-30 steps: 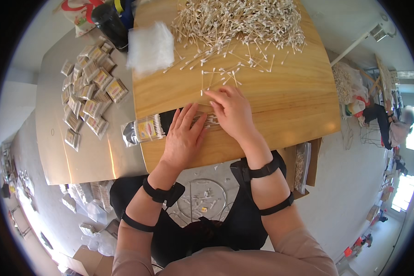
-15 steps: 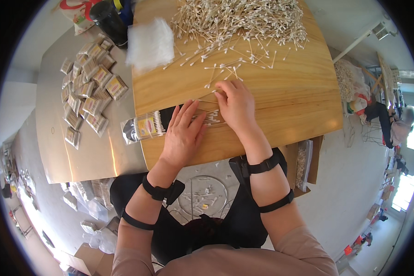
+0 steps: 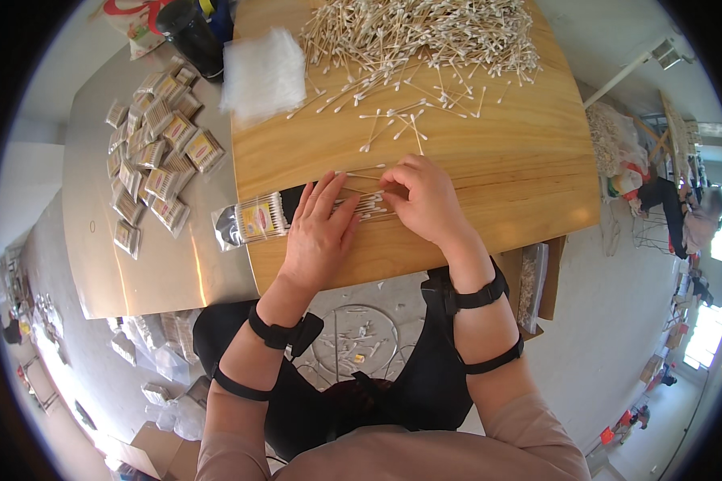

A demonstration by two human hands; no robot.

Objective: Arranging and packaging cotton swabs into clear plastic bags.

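Observation:
My left hand point(image 3: 317, 232) lies flat with fingers stretched over a row of cotton swabs point(image 3: 369, 205), whose white tips stick out to its right. Left of that hand, a clear packet of cotton swabs point(image 3: 258, 219) with a yellow label rests over the table edge. Between packet and fingers a black piece point(image 3: 294, 200) shows in part. My right hand point(image 3: 425, 199) is closed in a pinch at the swab tips, apparently on one cotton swab; its fingertips partly hide it. Another swab point(image 3: 361, 174) lies just above.
A large heap of loose cotton swabs point(image 3: 425, 40) covers the far side of the wooden table point(image 3: 521, 160). Beside it lies a stack of clear plastic bags point(image 3: 263, 76). Filled swab packets point(image 3: 168, 183) cover part of the metal table at left, near a black cup point(image 3: 188, 38).
My right hand has moved toward me and slightly right, from the upper swab to the tips of the row. My left hand stays in place.

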